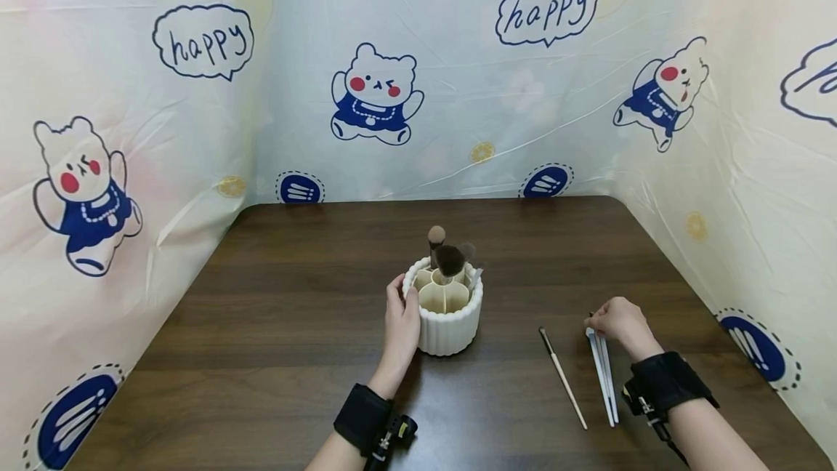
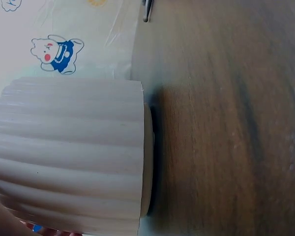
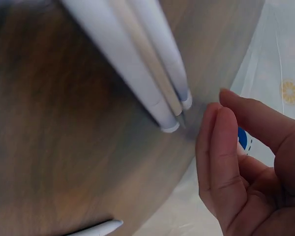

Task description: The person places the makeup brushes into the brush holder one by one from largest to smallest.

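Note:
A white ribbed brush holder (image 1: pixel 448 329) with inner compartments stands on the table, holding makeup brushes (image 1: pixel 449 260). My left hand (image 1: pixel 400 322) grips its left side. The holder's ribbed wall (image 2: pixel 73 157) fills much of the left wrist view, hiding most of the fingers. To the right, my right hand (image 1: pixel 617 322) is at the far ends of two pale sticks (image 1: pixel 603 376). From the right wrist, a thin beige rod (image 3: pixel 150 59) shows between these sticks. Thumb and fingertips (image 3: pixel 225 128) are close together beside the stick ends, with nothing visible between them.
A thin brush with a pale handle (image 1: pixel 564 380) lies between the holder and the sticks. The dark wooden table (image 1: pixel 275 333) is bordered by a pale printed curtain (image 1: pixel 458 13) at the back and sides. A camera band (image 1: pixel 670 384) wraps each wrist.

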